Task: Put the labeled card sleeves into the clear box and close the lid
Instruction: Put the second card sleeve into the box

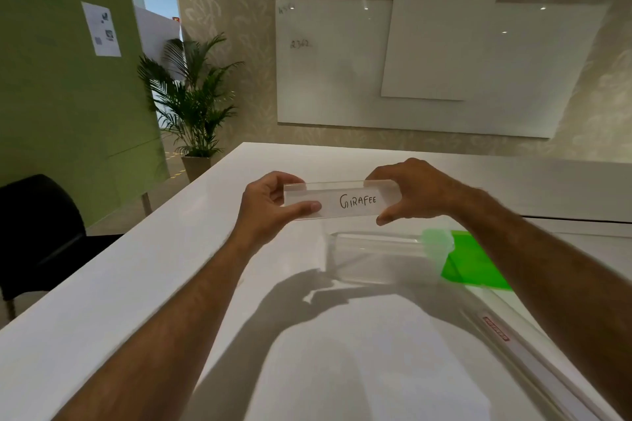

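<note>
The white table (143,284) is bright and almost bare, and near its front edge lies a long clear strip (533,357) with a red label. Behind it stands the clear box (372,258), open, beside a green lid (475,263). Above the box, the left hand (270,205) and right hand (413,191) pinch the ends of a card sleeve (342,200) marked "GIRAFEE". I think it should stay level and go down straight between the walls. Further back a plant (195,96) stands.
</note>
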`<action>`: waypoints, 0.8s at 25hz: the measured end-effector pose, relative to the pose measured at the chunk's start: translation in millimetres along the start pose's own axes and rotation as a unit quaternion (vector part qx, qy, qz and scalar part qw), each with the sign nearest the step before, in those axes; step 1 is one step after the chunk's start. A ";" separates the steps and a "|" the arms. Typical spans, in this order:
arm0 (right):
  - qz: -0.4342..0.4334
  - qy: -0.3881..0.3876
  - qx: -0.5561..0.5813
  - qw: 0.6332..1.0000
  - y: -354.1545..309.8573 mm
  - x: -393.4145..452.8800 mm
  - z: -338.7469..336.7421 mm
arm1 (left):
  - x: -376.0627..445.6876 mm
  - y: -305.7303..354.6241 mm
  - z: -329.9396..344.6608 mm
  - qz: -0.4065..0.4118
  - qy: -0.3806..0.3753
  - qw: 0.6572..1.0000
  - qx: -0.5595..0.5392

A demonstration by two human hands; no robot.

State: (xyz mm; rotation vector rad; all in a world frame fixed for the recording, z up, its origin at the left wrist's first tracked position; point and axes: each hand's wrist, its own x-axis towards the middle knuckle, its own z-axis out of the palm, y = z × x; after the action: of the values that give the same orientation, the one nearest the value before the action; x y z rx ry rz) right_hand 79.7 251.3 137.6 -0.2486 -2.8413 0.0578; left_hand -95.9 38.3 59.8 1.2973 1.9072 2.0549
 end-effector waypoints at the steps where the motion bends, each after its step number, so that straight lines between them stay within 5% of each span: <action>1: 0.012 -0.002 -0.015 1.000 6.2 -2.0 0.2 | 7.5 3.5 3.1 0.013 -0.033 0.996 0.077; 4: 0.046 -0.018 -0.045 0.998 24.6 -3.9 4.7 | 32.2 14.2 17.9 0.048 -0.115 0.958 0.260; 10: 0.086 -0.088 -0.053 0.991 61.1 4.1 17.3 | 66.2 15.5 61.5 0.070 -0.217 0.883 0.411; 20: 0.107 -0.185 -0.069 0.974 84.8 19.5 57.7 | 85.0 -19.7 99.4 0.021 -0.292 0.793 0.534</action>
State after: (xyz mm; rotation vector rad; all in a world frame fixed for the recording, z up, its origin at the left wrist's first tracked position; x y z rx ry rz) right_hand 58.7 337.4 82.4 -0.6356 -3.1788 -0.0546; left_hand -101.7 169.4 76.6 1.7837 2.6652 0.2454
